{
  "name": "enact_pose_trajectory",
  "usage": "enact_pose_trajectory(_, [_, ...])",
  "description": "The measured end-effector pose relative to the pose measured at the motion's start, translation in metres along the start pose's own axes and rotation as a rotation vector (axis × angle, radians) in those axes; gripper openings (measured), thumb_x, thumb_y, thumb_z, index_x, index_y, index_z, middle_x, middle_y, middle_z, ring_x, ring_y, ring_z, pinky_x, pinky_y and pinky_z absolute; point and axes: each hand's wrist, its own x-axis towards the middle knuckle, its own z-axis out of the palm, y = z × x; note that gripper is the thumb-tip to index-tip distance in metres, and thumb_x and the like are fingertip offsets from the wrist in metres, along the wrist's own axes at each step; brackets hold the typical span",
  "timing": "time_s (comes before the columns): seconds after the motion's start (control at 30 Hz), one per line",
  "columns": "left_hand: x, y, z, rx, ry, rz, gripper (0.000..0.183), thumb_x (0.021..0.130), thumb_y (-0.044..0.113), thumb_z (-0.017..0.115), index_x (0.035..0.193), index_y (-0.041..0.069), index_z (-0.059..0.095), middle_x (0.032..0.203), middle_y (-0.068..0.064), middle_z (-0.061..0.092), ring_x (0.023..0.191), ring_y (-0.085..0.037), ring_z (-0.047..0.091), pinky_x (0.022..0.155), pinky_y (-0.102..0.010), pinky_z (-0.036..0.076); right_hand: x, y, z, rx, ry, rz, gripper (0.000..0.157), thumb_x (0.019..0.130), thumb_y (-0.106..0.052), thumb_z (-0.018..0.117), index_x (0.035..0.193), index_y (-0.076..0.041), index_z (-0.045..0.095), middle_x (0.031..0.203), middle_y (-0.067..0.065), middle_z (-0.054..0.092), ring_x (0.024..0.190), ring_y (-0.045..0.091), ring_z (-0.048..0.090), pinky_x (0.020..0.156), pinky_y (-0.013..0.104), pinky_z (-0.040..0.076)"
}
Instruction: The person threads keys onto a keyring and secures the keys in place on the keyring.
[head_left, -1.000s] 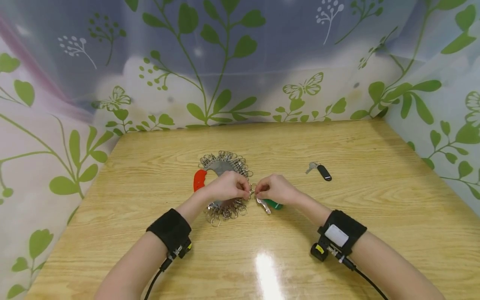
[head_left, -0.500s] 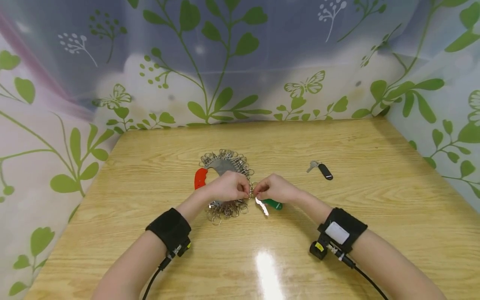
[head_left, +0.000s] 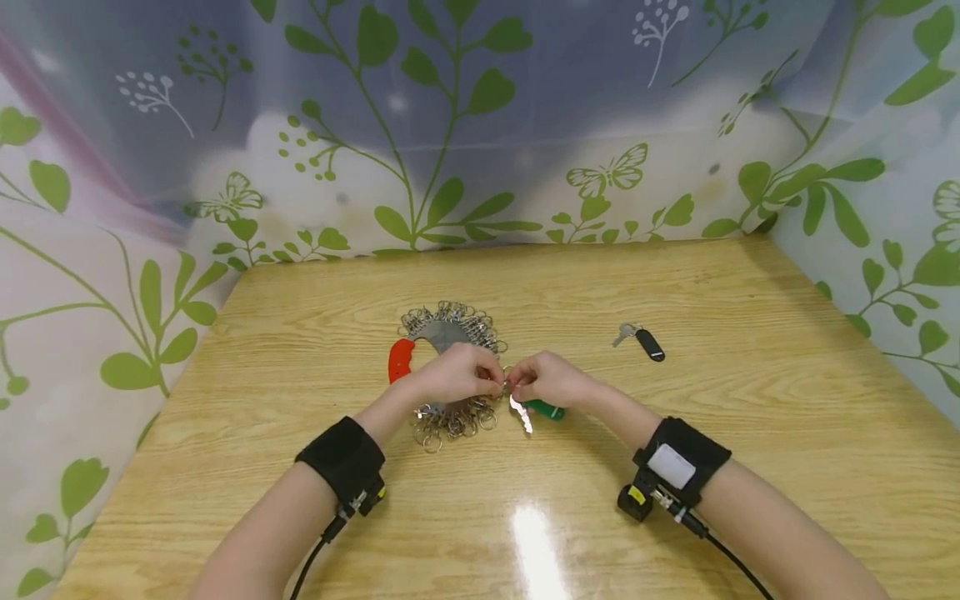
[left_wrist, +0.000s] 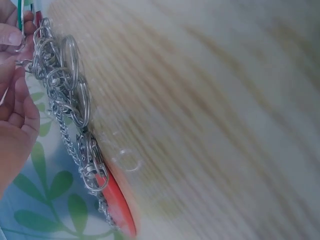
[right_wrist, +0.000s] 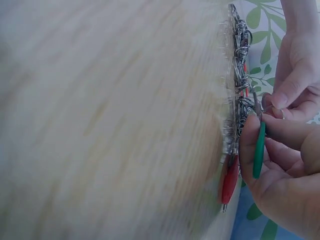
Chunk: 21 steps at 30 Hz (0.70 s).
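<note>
A grey metal plate (head_left: 444,333) with a red handle (head_left: 400,360) lies on the table, its rim hung with many metal clasps and split rings (head_left: 453,423). My left hand (head_left: 465,372) reaches over it and pinches a split ring at the plate's right side. Facing it, my right hand (head_left: 553,377) pinches the top of a silver key (head_left: 521,414) with a green key tag (right_wrist: 259,155). The fingertips of both hands nearly meet, and the key hangs below them. Exactly how the rings join is hidden by the fingers.
Farther right on the wooden table (head_left: 712,350) lies another key with a black tag (head_left: 649,344). A leaf-patterned cloth (head_left: 480,150) hangs behind the table and at both sides. Each wrist wears a black band with a camera and cable.
Both hands stay in place with small finger movements. The fingertips have drawn closer together, and the silver key has swung to hang slightly more upright.
</note>
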Motion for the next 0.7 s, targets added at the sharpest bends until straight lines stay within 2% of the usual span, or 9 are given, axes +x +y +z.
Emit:
enact_pose_trajectory(0.13, [-0.0011,0.0002,-0.0026,-0.064,0.008,-0.080,0.005,0.084,0.015,0.058,0.084,0.012,0.062,0.080,0.001,0.058,0.069,-0.011,0.050,0.063,-0.028,0.043,0.0017,0.0024,-0.0006,-0.091,0.053,-0.042,0.013,0.081,-0.006,0.057,0.094,-0.003,0.061,0.081,0.004,0.060,0.063,0.016,0.054,0.058,0.029,0.045])
enact_pose_trajectory(0.27, [-0.0016,0.0012,-0.0050,-0.077,0.008,-0.112,0.008,0.087,0.018,0.055,0.084,0.011,0.060,0.076,-0.003,0.057,0.061,-0.013,0.044,0.059,-0.028,0.037,0.0026,0.0020,-0.0019,-0.157,0.120,-0.083,0.012,0.081,-0.006,0.058,0.092,-0.004,0.062,0.079,0.001,0.061,0.065,0.012,0.055,0.062,0.029,0.046])
enact_pose_trajectory(0.53, [-0.0002,0.0047,-0.0052,-0.051,0.015,-0.092,0.006,0.086,0.013,0.054,0.086,0.008,0.058,0.080,-0.004,0.060,0.069,-0.013,0.051,0.063,-0.029,0.043,0.0008,-0.0040,-0.0025,-0.194,0.182,-0.138,0.011,0.079,-0.006,0.061,0.090,-0.005,0.063,0.077,0.000,0.061,0.070,0.010,0.055,0.067,0.030,0.046])
enact_pose_trajectory(0.7, [0.0018,0.0052,-0.0033,-0.007,0.034,-0.066,0.006,0.086,0.010,0.053,0.086,0.011,0.059,0.079,-0.003,0.060,0.067,-0.011,0.052,0.061,-0.028,0.044,0.0022,-0.0038,-0.0001,-0.211,0.190,-0.167,0.009,0.078,-0.005,0.062,0.088,-0.005,0.064,0.076,-0.001,0.061,0.068,0.009,0.054,0.067,0.029,0.046])
